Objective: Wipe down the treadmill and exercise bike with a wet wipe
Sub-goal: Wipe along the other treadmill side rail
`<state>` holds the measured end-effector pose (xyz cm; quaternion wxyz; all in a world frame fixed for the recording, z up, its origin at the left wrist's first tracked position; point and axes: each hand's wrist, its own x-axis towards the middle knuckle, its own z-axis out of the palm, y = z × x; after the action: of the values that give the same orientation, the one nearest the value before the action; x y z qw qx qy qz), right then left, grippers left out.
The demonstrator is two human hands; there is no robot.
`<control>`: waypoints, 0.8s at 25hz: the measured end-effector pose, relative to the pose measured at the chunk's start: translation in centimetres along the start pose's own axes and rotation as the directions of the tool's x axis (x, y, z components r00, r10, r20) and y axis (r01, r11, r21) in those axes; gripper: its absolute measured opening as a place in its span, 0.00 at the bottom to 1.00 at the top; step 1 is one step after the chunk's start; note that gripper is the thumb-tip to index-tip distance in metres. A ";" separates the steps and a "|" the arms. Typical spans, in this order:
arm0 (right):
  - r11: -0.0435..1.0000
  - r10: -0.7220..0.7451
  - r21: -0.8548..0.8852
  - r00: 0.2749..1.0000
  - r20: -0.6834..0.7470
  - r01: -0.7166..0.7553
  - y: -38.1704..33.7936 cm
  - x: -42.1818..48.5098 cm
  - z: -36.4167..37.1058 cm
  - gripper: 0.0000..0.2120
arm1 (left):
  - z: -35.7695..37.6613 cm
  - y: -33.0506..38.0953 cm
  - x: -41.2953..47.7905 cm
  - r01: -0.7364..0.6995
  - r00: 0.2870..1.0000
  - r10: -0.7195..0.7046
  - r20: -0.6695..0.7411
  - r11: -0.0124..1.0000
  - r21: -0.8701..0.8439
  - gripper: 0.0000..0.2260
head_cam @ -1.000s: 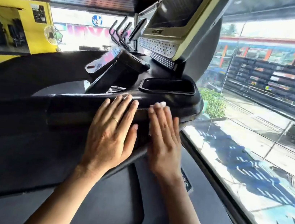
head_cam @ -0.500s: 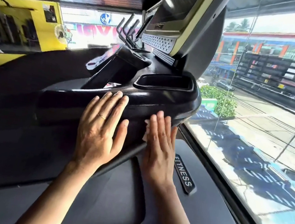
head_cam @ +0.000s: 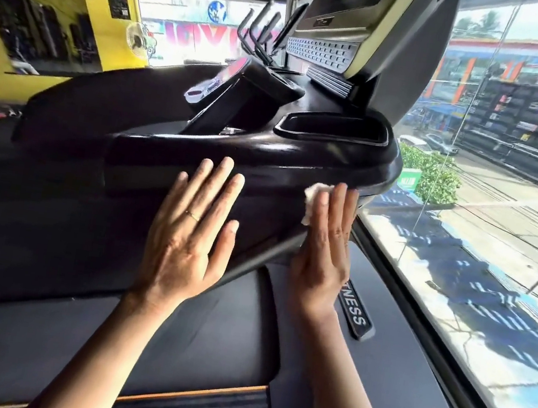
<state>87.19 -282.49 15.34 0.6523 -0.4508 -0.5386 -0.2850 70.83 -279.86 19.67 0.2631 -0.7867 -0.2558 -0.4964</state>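
Gym spot by a big street-side window (head_cam: pixel 495 253), standing at the black treadmill (head_cam: pixel 301 163). Left hand (head_cam: pixel 192 238) lies flat on the console's near edge, fingers straight and spread, holding nothing. Right hand (head_cam: pixel 323 253) is flat too, pressing the white wipe (head_cam: pixel 313 196) against the right end of that edge, with the bunched wipe poking out left of the fingers. My worry is that nothing actually grips the wipe, so a quick swipe round the corner could drop it on the deck (head_cam: pixel 205 350). A soggy wipe near the far keypad (head_cam: pixel 320 52) could drip in too. Can't spot the bike for sure.
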 end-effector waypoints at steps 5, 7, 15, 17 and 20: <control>0.993 -0.111 -0.008 0.928 0.356 0.121 -3.5 -5.6 2.8 0.22 | -0.6 -1.5 -3.0 0.033 0.999 -0.034 0.003 0.998 0.057 0.20; 0.980 -0.163 -0.039 0.904 0.396 0.194 -2.5 -6.2 1.9 0.21 | -1.0 -2.3 -4.8 0.065 0.998 -0.065 0.002 0.994 0.084 0.21; 0.996 -0.012 -0.072 0.926 0.377 0.042 -7.2 -8.6 5.3 0.20 | -2.7 -5.9 -10.3 0.145 0.985 -0.155 0.075 0.982 0.119 0.23; 0.982 -0.121 -0.073 0.882 0.456 0.173 -7.3 -10.5 5.1 0.21 | -3.2 -7.0 -11.6 0.142 0.984 -0.154 0.094 0.982 0.125 0.23; 0.983 0.082 -0.183 0.957 0.277 -0.031 -5.8 -8.4 4.8 0.27 | -3.9 -8.5 -13.2 0.136 0.982 -0.149 0.114 0.984 0.117 0.24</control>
<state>77.91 -281.71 9.02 0.5338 -0.5584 -0.5858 -0.2453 57.72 -278.16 10.41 0.2529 -0.7798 -0.3537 -0.4503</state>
